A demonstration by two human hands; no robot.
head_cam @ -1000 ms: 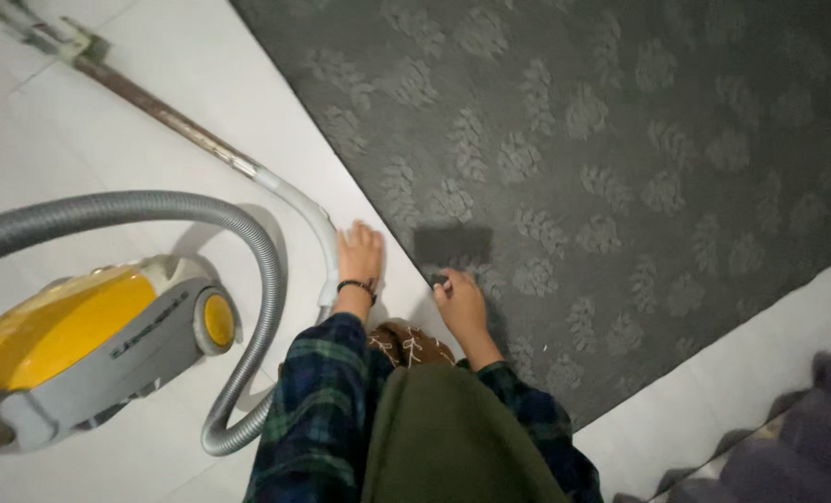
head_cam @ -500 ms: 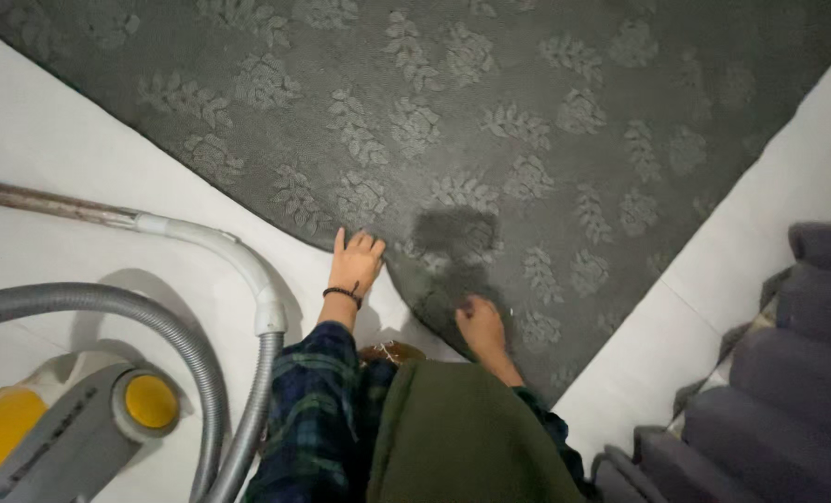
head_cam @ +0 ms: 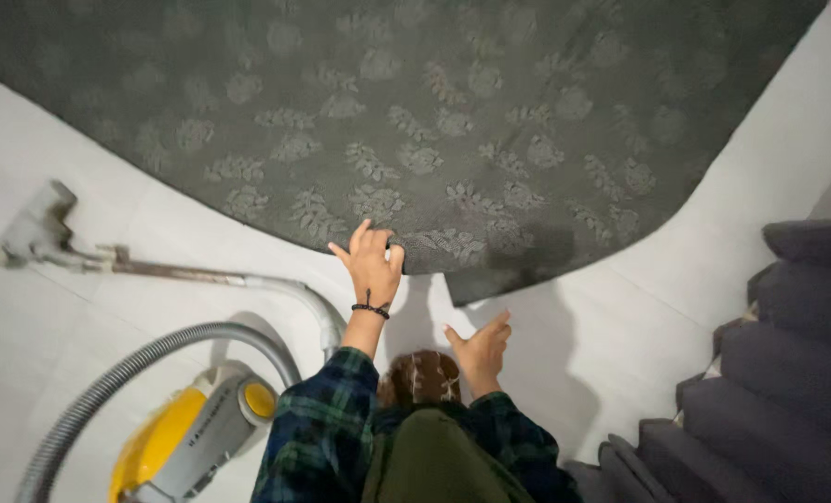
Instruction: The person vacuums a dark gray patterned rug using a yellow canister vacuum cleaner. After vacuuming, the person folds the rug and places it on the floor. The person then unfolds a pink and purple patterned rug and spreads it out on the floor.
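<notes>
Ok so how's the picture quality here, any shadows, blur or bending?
Head view: dim, soft overall; the white floor edges curve from wide-lens distortion; dark shadows fall below the left hand and right hand and on the grey carpet corner; no glare.

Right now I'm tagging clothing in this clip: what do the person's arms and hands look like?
Both arms wear long plaid sleeves in dark blue and green. The left hand is bare, with a thin black beaded bracelet on its wrist. The right hand is bare, nothing worn.

One grey rug (head_cam: 453, 121), one yellow vacuum cleaner (head_cam: 187, 438), two hands (head_cam: 371, 265)
</notes>
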